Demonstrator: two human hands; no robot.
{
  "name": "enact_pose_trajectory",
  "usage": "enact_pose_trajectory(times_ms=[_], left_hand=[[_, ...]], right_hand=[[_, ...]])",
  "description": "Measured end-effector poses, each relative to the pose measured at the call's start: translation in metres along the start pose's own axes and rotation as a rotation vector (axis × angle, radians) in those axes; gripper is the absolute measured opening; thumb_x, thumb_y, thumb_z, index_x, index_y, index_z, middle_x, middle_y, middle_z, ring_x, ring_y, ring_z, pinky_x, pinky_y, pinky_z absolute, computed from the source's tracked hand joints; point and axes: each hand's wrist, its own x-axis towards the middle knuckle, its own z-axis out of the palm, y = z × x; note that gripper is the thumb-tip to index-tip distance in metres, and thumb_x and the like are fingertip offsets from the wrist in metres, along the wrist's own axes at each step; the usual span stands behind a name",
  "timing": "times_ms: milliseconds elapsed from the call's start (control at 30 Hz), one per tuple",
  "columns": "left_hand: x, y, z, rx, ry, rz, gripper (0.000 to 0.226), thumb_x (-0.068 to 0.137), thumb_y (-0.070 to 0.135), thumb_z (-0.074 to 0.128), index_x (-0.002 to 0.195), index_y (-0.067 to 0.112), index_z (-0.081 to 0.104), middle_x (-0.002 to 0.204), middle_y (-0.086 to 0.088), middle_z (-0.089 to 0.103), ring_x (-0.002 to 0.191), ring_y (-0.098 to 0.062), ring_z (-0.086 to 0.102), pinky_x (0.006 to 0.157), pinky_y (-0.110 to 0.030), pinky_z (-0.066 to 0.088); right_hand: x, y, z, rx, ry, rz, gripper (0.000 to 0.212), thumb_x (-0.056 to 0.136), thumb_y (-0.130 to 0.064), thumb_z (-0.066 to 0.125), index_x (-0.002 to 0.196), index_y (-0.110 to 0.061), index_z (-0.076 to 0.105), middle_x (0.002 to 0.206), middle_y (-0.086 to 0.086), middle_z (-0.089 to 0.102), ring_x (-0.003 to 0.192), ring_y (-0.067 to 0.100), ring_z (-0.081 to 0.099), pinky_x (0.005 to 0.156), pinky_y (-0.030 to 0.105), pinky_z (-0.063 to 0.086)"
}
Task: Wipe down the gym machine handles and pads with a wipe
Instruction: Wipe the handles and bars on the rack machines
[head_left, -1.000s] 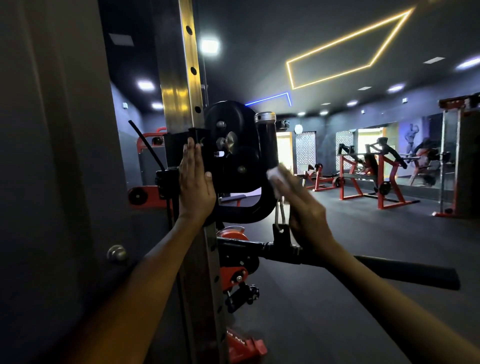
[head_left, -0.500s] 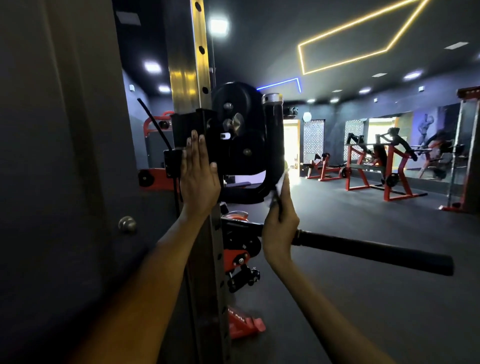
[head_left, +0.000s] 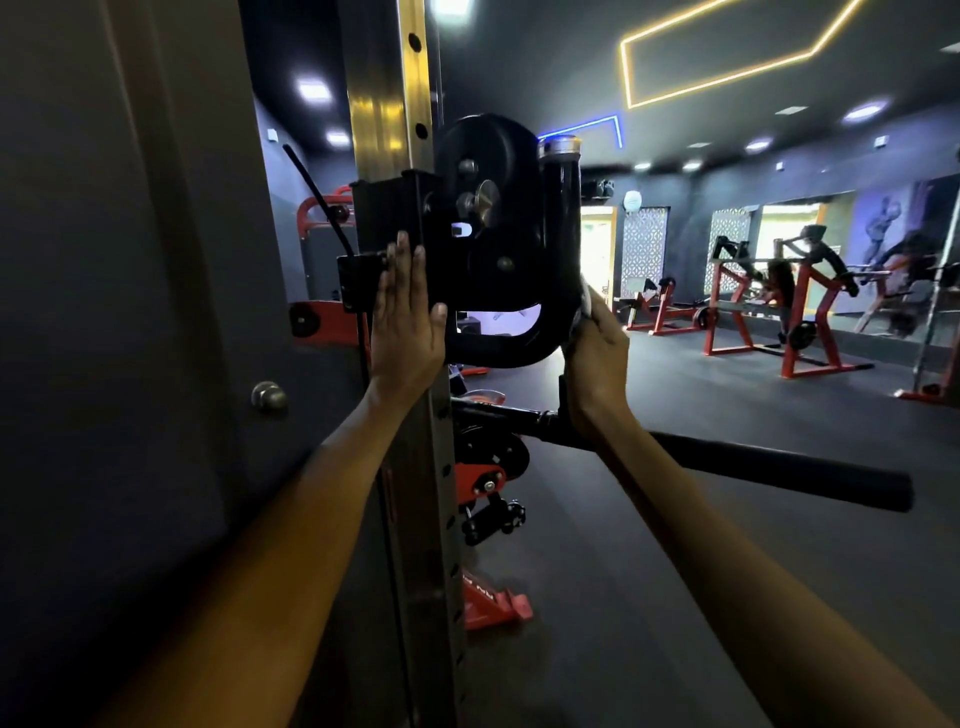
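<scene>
A black pulley housing (head_left: 493, 218) with a curved black tube handle (head_left: 563, 239) is mounted on a steel upright (head_left: 387, 98) full of holes. My left hand (head_left: 408, 325) lies flat with straight fingers against the bracket on the housing's left side. My right hand (head_left: 595, 353) holds a pale wipe (head_left: 584, 306) and presses it against the lower right curve of the tube. Below, a long black padded bar handle (head_left: 789, 475) sticks out to the right.
A dark wall panel with a round knob (head_left: 269, 397) fills the left. Red brackets and a black clamp (head_left: 491, 519) hang lower on the upright. Red-framed machines (head_left: 769, 312) stand across the dark rubber floor by a mirrored wall.
My right hand slid the wipe from the tube's side down to its lower bend and turned upright. My left hand stayed on the bracket.
</scene>
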Motion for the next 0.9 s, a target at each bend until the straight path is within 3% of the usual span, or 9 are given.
enact_pose_trajectory(times_ms=[133,233,300,400,467,533,667,767,900], left_hand=[[-0.001,-0.002,0.0,-0.017,-0.01,-0.002,0.063,0.096,0.013,0.041,0.15,-0.005,0.014,0.158,-0.026,0.012,0.147,-0.025,0.001,0.121,-0.039,0.006],[-0.002,-0.002,0.001,-0.025,-0.006,-0.002,0.063,0.096,0.015,0.039,0.15,-0.004,0.013,0.158,-0.025,0.011,0.147,-0.022,-0.001,0.122,-0.036,0.003],[-0.003,-0.003,0.002,-0.015,0.0,-0.005,0.064,0.096,0.015,0.039,0.15,-0.004,0.011,0.158,-0.025,0.011,0.147,-0.02,-0.004,0.122,-0.033,0.0],[-0.004,-0.004,0.004,-0.018,0.017,-0.005,0.064,0.096,0.015,0.039,0.15,-0.003,0.01,0.158,-0.024,0.01,0.148,-0.018,-0.007,0.121,-0.031,-0.001],[-0.003,-0.004,0.004,-0.026,0.021,-0.008,0.064,0.096,0.015,0.039,0.15,-0.003,0.01,0.158,-0.024,0.01,0.148,-0.017,-0.007,0.121,-0.031,-0.002],[-0.004,-0.003,0.003,-0.024,0.017,-0.014,0.063,0.097,0.017,0.038,0.15,-0.004,0.011,0.158,-0.023,0.011,0.148,-0.017,-0.006,0.121,-0.031,-0.002],[-0.011,-0.003,0.003,-0.037,-0.002,-0.021,0.065,0.097,0.018,0.039,0.151,-0.001,0.009,0.16,-0.019,0.007,0.148,-0.014,-0.009,0.121,-0.029,-0.005],[-0.013,-0.003,0.004,-0.043,0.0,-0.026,0.064,0.098,0.021,0.036,0.151,0.001,0.007,0.16,-0.018,0.008,0.148,-0.016,-0.006,0.121,-0.029,-0.005],[-0.015,-0.003,0.003,-0.055,-0.019,-0.04,0.062,0.099,0.023,0.034,0.151,0.002,0.007,0.16,-0.018,0.008,0.148,-0.015,-0.007,0.12,-0.028,-0.005]], right_hand=[[-0.017,0.017,-0.003,-0.029,-0.081,0.093,0.035,0.099,-0.001,0.033,0.124,-0.01,0.057,0.106,0.005,0.066,0.096,0.009,0.063,0.083,0.019,0.051],[-0.02,0.024,-0.018,-0.21,-0.203,0.205,0.03,0.097,0.0,0.037,0.103,-0.006,0.065,0.109,0.024,0.064,0.099,0.034,0.063,0.089,0.04,0.054],[-0.025,0.021,-0.025,-0.364,-0.056,0.128,0.031,0.095,-0.002,0.041,0.1,-0.012,0.07,0.101,0.019,0.069,0.094,0.033,0.064,0.082,0.038,0.053],[-0.032,-0.005,-0.027,-0.52,0.164,-0.552,0.036,0.093,0.002,0.038,0.119,-0.004,0.062,0.117,0.007,0.061,0.11,0.02,0.055,0.093,0.031,0.046],[-0.023,-0.017,-0.026,-0.865,0.004,-1.024,0.036,0.092,0.003,0.04,0.123,0.0,0.059,0.132,0.014,0.054,0.129,0.025,0.044,0.108,0.035,0.033],[-0.006,-0.02,-0.023,-1.269,-0.091,-1.268,0.033,0.093,0.003,0.043,0.121,-0.002,0.061,0.135,0.015,0.053,0.134,0.03,0.04,0.115,0.041,0.019],[-0.006,-0.005,-0.02,-1.595,-0.194,-1.235,0.047,0.095,-0.003,0.021,0.106,0.001,0.066,0.116,0.018,0.063,0.131,0.037,0.043,0.115,0.049,0.014],[-0.02,0.004,-0.005,-1.807,-0.295,-1.059,0.026,0.083,-0.013,0.049,0.095,0.003,0.067,0.097,0.022,0.067,0.115,0.039,0.056,0.112,0.05,0.024],[-0.018,-0.006,0.031,-1.869,-0.452,-0.846,0.02,0.079,-0.017,0.061,0.089,0.0,0.067,0.083,0.015,0.068,0.084,0.028,0.066,0.105,0.043,0.039]])
